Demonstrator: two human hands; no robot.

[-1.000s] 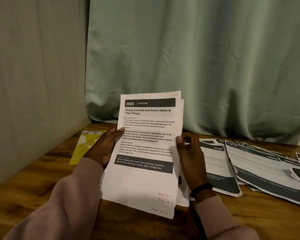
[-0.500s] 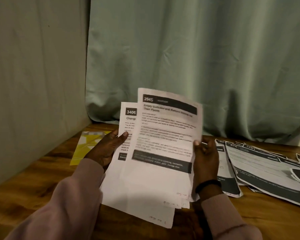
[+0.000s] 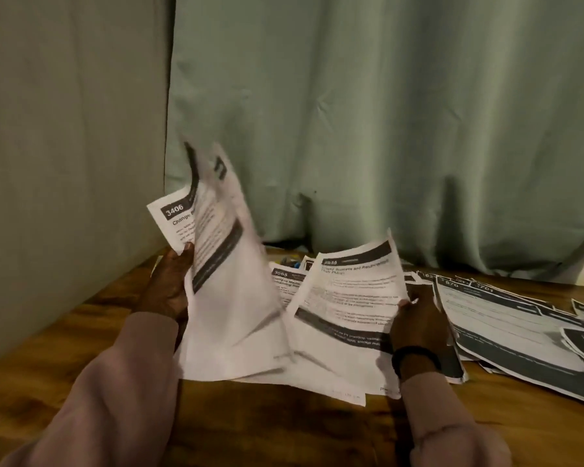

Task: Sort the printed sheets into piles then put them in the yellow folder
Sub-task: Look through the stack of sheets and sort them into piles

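Sheets (image 3: 506, 318) fan across table (image 3: 284, 429) right; both hands' fingers clamped on held pages.

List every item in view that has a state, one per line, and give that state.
Left hand: grips a bundle of white printed sheets.
Bundle of white printed sheets headed 3406: raised, bent, blurred.
Right hand: pinches one sheet's right edge.
Single white printed sheet with a black header bar: tilted, low over the table.
Spread of printed sheets on the right: lying flat, overlapping.
Brown wooden table: partly covered by paper.
Yellow folder: not visible.
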